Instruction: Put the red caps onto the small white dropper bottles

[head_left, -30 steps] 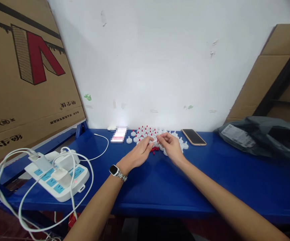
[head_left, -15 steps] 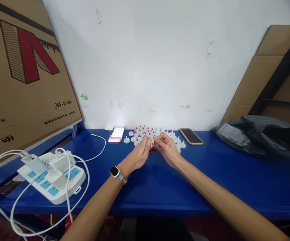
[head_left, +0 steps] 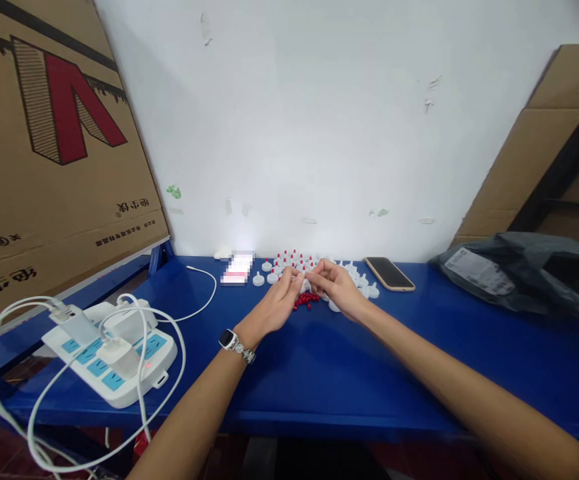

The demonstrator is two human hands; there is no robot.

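Fingertips of the left hand (head_left: 278,303) and right hand (head_left: 338,288) are pinched together on a small white cap (head_left: 305,286), held just above red beads (head_left: 305,300) on the blue desk (head_left: 349,373).

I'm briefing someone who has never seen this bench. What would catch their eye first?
First, the two hands meeting at the back middle of the blue table: the left hand and right hand pinch at a tiny piece between their fingertips. Around them lie white caps, many red-tipped, and a little heap of red beads. At front left sits a white power strip tangled in white cables.
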